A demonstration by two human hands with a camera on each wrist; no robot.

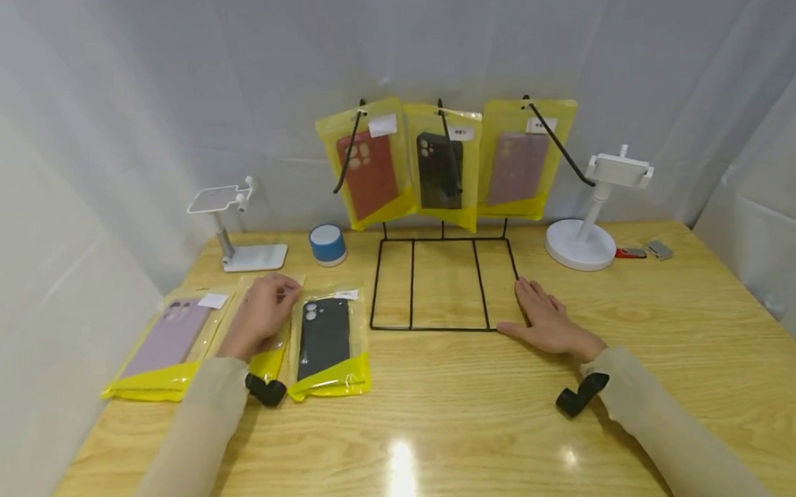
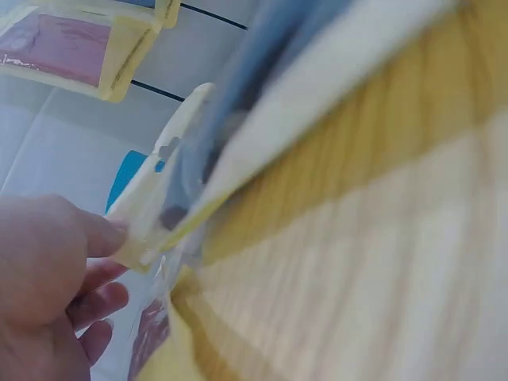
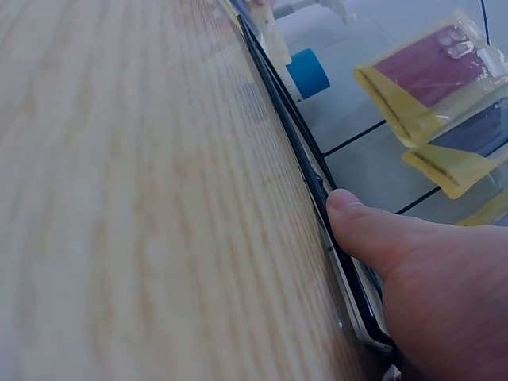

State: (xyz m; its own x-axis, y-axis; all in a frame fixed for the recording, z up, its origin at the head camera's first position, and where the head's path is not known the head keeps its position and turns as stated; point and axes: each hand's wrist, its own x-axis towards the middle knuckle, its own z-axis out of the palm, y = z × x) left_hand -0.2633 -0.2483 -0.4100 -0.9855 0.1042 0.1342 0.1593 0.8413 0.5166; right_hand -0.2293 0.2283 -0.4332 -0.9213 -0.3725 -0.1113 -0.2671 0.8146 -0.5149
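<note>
My left hand (image 1: pixel 263 310) reaches over the packages on the left of the table. In the left wrist view its thumb and finger pinch the corner of a clear-and-yellow bag (image 2: pixel 139 238), apparently the one holding a dark phone case (image 1: pixel 324 337). A second bag lies partly hidden beneath that hand, beside a bag with a lilac phone case (image 1: pixel 168 336). With fingers extended, my right hand (image 1: pixel 544 320) rests at the front right corner of the black wire rack (image 1: pixel 448 328), its thumb touching the front bar. Three bagged cases, red (image 1: pixel 371 175), black (image 1: pixel 440 169) and lilac (image 1: pixel 517 165), hang from the hooks.
A white folding phone stand (image 1: pixel 255 258) and a blue-and-white cylinder (image 1: pixel 327 244) stand left of the rack. Behind the right hand is a round-based white phone holder (image 1: pixel 579 246). A small red item (image 1: pixel 630 253) and a grey piece (image 1: pixel 660 250) lie farther right.
</note>
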